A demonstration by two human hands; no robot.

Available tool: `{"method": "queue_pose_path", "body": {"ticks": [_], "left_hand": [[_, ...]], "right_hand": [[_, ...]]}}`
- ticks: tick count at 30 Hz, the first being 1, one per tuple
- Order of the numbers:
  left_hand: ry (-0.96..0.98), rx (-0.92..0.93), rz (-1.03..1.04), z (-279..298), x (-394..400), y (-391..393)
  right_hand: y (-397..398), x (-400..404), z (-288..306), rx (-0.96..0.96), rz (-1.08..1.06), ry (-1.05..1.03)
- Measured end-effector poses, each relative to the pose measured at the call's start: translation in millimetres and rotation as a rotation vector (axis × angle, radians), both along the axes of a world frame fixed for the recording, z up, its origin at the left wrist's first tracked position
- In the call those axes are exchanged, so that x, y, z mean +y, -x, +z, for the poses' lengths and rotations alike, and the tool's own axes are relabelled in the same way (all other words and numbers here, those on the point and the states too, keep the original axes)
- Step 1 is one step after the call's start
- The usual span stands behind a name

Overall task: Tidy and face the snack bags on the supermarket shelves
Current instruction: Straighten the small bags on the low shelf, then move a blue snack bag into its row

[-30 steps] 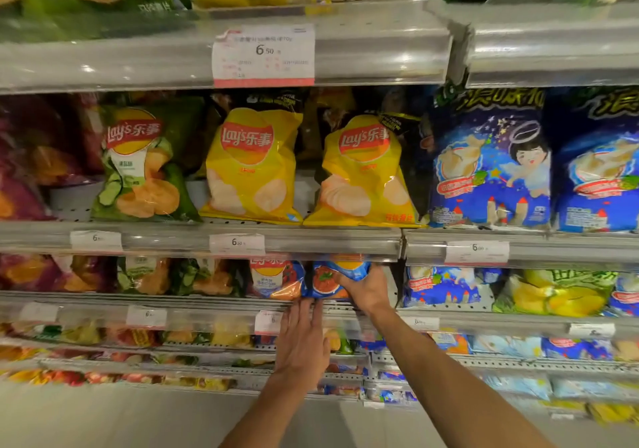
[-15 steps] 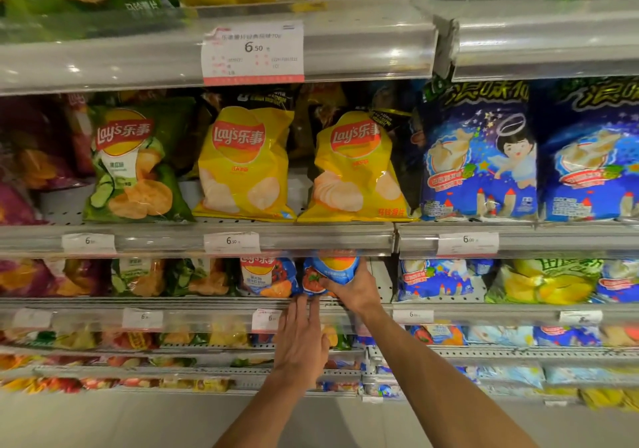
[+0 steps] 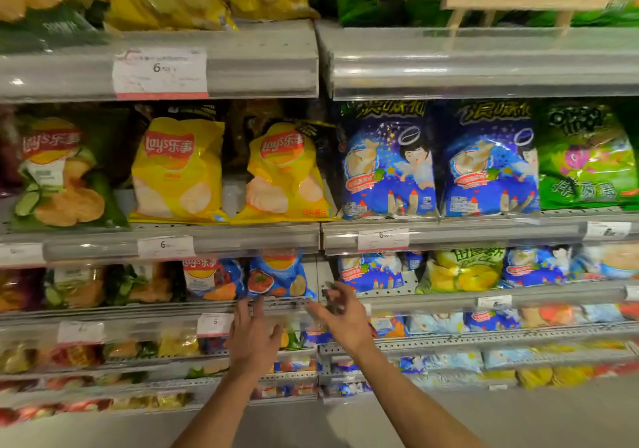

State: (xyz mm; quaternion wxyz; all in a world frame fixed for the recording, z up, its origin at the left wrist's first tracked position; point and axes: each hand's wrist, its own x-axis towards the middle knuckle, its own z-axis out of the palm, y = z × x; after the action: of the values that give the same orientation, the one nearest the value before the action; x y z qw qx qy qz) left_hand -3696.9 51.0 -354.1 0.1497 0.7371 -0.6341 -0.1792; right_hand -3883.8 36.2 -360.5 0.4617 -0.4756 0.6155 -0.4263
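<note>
While both hands are hovering just off the third shelf edge (image 3: 276, 304), the left hand (image 3: 254, 338) is spreading its fingers wide; the right hand (image 3: 340, 312) is blurred, grip not determinable. The blue Lay's bag (image 3: 278, 274) is standing upright just above them. Best squared by pressing both lower corners. Tags are reading "6".

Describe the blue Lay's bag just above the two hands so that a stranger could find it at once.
Find the two yellow Lay's bags on the middle shelf. On the shelf directly below them stand two blue bags; take the blue Lay's bag on the right, beside a bare gap in the row. Its front shows a round red picture, unlike its left neighbour.
</note>
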Motion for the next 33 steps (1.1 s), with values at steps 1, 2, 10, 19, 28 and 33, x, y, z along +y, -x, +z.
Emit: {"method": "queue_pose_path", "body": {"ticks": [1,2,10,19,28,33], "left_hand": [[-0.014,0.083,0.047,3.7,-1.1,6.0],[-0.001,0.167,0.098,6.6,-1.5,13.1],[0.021,0.513,0.308,5.3,25.8,136.0],[0.015,0.807,0.429,0.0,56.3,299.7],[0.014,0.814,0.37,5.0,66.0,383.4],[0.019,0.723,0.269,10.6,42.5,394.6]], "right_hand": [[12.4,5.2,-0.2,-0.01,-0.024,0.009],[25.8,9.9,-0.6,-0.018,-0.048,0.019],[166.6,41.1,4.0,0.04,-0.212,0.019],[330.1,74.0,1.9,0.032,-0.354,-0.037],[416.1,83.2,-5.2,0.08,-0.437,-0.039],[439.8,69.0,-2.2,0.128,-0.46,-0.015]]}}
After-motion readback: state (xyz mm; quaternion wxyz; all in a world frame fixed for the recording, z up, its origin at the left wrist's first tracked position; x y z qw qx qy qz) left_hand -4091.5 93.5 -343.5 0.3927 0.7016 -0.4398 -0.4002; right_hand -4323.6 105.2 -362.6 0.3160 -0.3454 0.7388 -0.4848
